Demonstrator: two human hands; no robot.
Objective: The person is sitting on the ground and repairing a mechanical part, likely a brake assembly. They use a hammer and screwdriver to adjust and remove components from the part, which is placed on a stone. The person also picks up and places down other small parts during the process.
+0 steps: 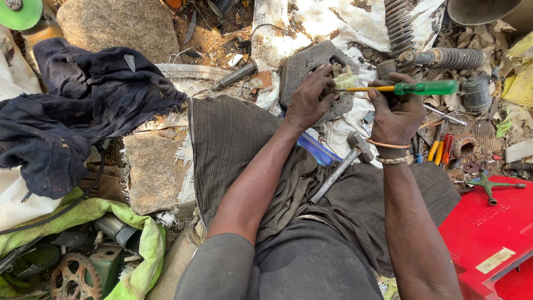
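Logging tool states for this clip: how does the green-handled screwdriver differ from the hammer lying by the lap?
The screwdriver is gripped in the right hand and held level, its tip at a small pale part under the left hand; the hammer lies untouched and slanted on the cloth. The screwdriver has a translucent green handle and yellow shaft; the hammer is dull grey metal. Both are long hand tools.

I see bare dirt ground (208,39) in hard sunlight, littered with scraps. 2 flat stones (119,22) lie there, with a dark cloth heap (72,111), white sacking (333,19), 2 coil springs (400,28), a red plastic crate (488,233) and a rusty sprocket (75,280).
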